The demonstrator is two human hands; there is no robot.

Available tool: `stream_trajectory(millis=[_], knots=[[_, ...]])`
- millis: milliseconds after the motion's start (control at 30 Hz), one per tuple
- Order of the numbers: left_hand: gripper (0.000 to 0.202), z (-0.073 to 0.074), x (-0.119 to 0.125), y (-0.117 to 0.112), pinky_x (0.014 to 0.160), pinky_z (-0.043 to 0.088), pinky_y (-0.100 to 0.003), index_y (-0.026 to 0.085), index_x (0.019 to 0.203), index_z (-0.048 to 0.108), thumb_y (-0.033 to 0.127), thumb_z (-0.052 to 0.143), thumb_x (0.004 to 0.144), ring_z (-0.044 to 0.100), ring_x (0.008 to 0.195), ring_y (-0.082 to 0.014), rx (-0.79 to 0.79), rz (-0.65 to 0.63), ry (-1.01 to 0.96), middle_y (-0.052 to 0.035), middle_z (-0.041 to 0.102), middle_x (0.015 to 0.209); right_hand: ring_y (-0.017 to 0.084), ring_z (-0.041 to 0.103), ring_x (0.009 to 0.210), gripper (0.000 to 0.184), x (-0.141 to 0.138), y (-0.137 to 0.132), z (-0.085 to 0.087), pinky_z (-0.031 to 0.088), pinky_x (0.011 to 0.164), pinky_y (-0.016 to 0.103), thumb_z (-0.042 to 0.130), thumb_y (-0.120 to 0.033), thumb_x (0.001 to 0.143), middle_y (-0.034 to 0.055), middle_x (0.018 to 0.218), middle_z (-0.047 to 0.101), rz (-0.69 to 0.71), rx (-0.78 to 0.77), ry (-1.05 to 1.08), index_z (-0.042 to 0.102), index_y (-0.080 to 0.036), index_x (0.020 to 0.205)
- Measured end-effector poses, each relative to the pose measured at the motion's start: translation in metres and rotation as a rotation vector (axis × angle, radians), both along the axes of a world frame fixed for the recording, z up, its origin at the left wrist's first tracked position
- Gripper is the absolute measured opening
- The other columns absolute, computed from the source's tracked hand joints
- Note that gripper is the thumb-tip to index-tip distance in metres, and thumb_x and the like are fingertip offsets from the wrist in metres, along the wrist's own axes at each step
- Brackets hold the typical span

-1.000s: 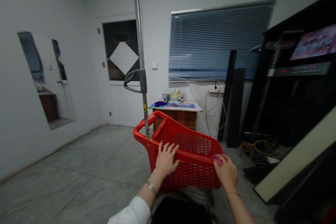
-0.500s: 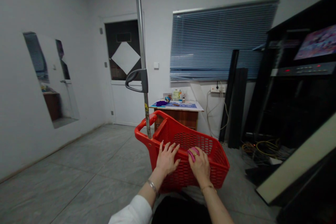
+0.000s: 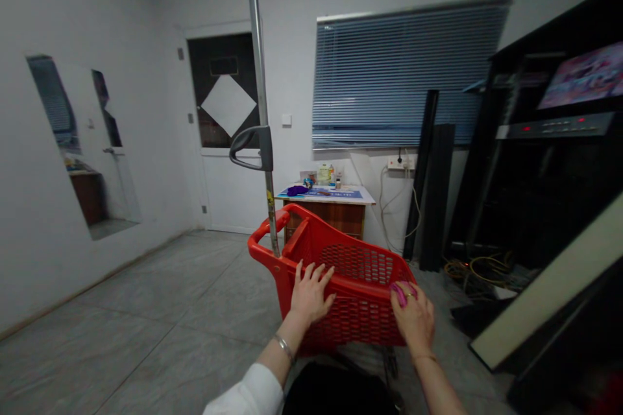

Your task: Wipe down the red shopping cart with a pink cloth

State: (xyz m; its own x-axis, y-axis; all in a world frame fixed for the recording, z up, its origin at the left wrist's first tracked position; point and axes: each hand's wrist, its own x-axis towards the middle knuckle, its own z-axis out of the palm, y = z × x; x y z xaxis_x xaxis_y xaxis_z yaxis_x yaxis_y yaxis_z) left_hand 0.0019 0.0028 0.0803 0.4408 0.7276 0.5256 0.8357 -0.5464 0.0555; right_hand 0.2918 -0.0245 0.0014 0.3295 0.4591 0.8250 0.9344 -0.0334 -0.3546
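A red plastic shopping basket cart (image 3: 360, 318) with mesh sides stands right in front of me. On its near rim lies my left hand (image 3: 312, 290), fingers spread and holding nothing. My right hand (image 3: 413, 319) is closed around a pink cloth (image 3: 403, 292), pressed against the rim near the cart's right end. Part of the cloth is hidden under the fingers. A metal pole (image 3: 260, 71) with a grey loop handle (image 3: 252, 148) rises at the cart's left end, beside the red push handle.
Behind the cart, a small wooden table (image 3: 324, 217) holds bottles and a purple cloth (image 3: 296, 190). A dark rack (image 3: 545, 207) with a screen stands at right, with loose cables (image 3: 479, 272) on the floor. A pale board (image 3: 549, 298) leans near it. A door (image 3: 226, 188) is at back left.
My right hand has slid rightward along the cart's near rim with the pink cloth. My left hand has stayed on the rim. The view has shifted slightly.
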Motion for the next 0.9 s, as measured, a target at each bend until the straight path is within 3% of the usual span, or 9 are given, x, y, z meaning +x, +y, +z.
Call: stream_trajectory(millis=[133,333,433,767,900], knots=[[0.064,0.001,0.001,0.0,0.121,0.009,-0.061,0.039,0.147,0.042,0.06,0.054,0.088,0.042,0.136,-0.0314,-0.006,-0.003,0.016,-0.0017,0.054,0.146,0.029,0.05,0.117,0.046,-0.026,0.004,0.006,0.037,0.098,0.045,0.044,-0.047,0.091,0.0175,0.119,0.062,-0.01,0.023,0.008,0.072,-0.016,0.109],[0.063,0.0,0.001,0.001,0.121,0.008,-0.061,0.04,0.148,0.039,0.059,0.052,0.09,0.041,0.137,-0.0312,0.014,0.015,0.041,-0.0008,0.054,0.147,0.025,0.05,0.112,0.04,-0.085,0.014,0.025,0.04,0.096,0.041,0.043,-0.043,0.097,0.0138,0.121,0.063,0.157,-0.023,-0.065,0.073,-0.02,0.109],[0.063,-0.001,0.0,0.001,0.121,0.009,-0.06,0.04,0.149,0.039,0.059,0.053,0.09,0.04,0.137,-0.0309,0.019,0.014,0.054,-0.0005,0.053,0.147,0.025,0.05,0.112,0.036,-0.101,0.015,0.028,0.042,0.095,0.041,0.043,-0.038,0.097,0.0127,0.123,0.063,0.153,-0.042,-0.075,0.073,-0.022,0.11],[0.064,0.0,-0.002,0.002,0.121,0.009,-0.06,0.041,0.148,0.039,0.057,0.056,0.088,0.041,0.137,-0.0305,0.003,0.008,0.057,-0.0004,0.053,0.147,0.024,0.052,0.113,0.033,-0.077,0.008,0.026,0.045,0.097,0.039,0.047,-0.034,0.094,0.0088,0.125,0.062,0.201,-0.1,-0.129,0.071,-0.024,0.115],[0.066,0.001,-0.003,0.001,0.121,0.01,-0.061,0.041,0.149,0.038,0.055,0.057,0.088,0.041,0.137,-0.0309,-0.005,0.004,0.067,-0.0007,0.053,0.148,0.025,0.052,0.113,0.034,-0.05,0.007,0.019,0.044,0.098,0.04,0.047,-0.036,0.093,0.0099,0.124,0.063,0.176,-0.073,-0.106,0.073,-0.023,0.112]])
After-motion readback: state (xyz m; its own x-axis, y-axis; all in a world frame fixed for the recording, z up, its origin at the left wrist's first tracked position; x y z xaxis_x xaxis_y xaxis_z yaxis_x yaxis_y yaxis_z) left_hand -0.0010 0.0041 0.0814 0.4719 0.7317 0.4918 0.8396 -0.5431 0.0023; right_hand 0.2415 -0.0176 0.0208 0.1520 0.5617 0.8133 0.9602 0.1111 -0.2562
